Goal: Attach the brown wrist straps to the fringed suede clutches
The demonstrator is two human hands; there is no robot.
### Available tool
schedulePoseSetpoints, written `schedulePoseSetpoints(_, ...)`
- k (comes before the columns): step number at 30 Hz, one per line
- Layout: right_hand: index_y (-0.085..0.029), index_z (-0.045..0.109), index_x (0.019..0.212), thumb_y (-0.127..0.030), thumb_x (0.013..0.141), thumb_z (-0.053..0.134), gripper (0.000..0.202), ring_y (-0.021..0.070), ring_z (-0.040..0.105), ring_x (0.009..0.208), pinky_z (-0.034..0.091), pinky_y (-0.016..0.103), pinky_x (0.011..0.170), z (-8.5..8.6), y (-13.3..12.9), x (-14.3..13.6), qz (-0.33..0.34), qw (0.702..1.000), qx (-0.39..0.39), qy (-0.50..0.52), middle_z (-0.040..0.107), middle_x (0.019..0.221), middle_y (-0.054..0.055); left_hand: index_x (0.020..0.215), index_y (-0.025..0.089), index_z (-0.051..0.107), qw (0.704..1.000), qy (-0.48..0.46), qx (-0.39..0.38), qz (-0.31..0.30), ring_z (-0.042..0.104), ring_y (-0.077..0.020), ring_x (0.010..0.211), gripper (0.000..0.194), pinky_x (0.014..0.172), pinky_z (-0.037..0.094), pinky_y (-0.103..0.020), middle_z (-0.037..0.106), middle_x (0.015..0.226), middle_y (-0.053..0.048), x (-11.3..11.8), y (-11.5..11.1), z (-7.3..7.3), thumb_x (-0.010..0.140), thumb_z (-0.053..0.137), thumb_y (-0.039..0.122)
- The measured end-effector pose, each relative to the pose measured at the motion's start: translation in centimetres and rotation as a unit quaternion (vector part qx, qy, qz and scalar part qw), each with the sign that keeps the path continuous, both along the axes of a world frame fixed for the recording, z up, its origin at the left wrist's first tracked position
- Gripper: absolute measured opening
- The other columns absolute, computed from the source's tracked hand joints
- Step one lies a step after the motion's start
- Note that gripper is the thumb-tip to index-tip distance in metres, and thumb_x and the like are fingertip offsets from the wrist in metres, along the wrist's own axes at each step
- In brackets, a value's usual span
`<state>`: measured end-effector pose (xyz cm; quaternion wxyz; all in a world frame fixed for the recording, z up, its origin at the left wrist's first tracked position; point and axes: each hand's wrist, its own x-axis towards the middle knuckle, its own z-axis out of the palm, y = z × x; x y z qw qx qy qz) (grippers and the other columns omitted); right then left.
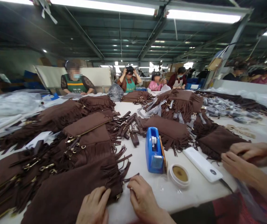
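A dark brown fringed bag (pixel 77 186) lies flat on the white table in front of me. My left hand (pixel 94 205) grips its near edge, with the thumb and curled fingers pressed on the fabric. Just right of the bag's fringed end, my right hand (pixel 145 199) is closed with its fingers bent inward. A dark strip runs behind those fingertips; what they pinch is hidden. A small gold clasp (pixel 117 196) shows at the bag's corner between my hands. Beyond my right hand stand a blue tape dispenser (pixel 154 152) and a round white tub (pixel 180 175) of brownish paste.
Brown fringed bags with gold hardware (pixel 86 124) are piled leftward and ahead. A white device with a cable (pixel 202 164) lies right of the tub. At the right edge, a co-worker's hands (pixel 245 158) work beside another bag (pixel 219 141). Several people sit across the table.
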<state>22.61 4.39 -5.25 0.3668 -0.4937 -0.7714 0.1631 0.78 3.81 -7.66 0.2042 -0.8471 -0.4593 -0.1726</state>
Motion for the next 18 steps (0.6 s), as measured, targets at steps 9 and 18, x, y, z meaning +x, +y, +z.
schedulePoseSetpoints(9, -0.005, 0.043, 0.125, 0.002, 0.063, 0.035, 0.063, 0.0287, 0.04, 0.118, 0.037, 0.045, 0.095, -0.1, 4.9, -1.9, -0.071, 0.993, -0.081, -0.057, 0.048, 0.122, 0.02, 0.123, 0.018, 0.05, 0.958, -0.113, -0.229, 0.127, 0.047, -0.0245, 0.113, 0.058, 0.086, 0.042, -0.04, 0.051, 0.13, -0.01, 2.2, 2.2, 2.3, 0.065, 0.048, 0.017)
schedulePoseSetpoints(18, -0.018, 0.055, 0.092, -0.003, 0.062, 0.041, 0.036, 0.0224, 0.055, 0.082, 0.045, 0.035, 0.071, -3.3, 1.9, -2.5, -0.06, 0.996, 0.001, -0.064, 0.06, 0.089, 0.007, 0.117, 0.022, 0.056, 0.999, -0.05, -0.019, 0.007, 0.058, -0.0187, 0.095, 0.046, 0.071, 0.047, -0.027, 0.063, 0.116, -0.005, -0.3, 3.1, -0.9, 0.072, 0.056, 0.03)
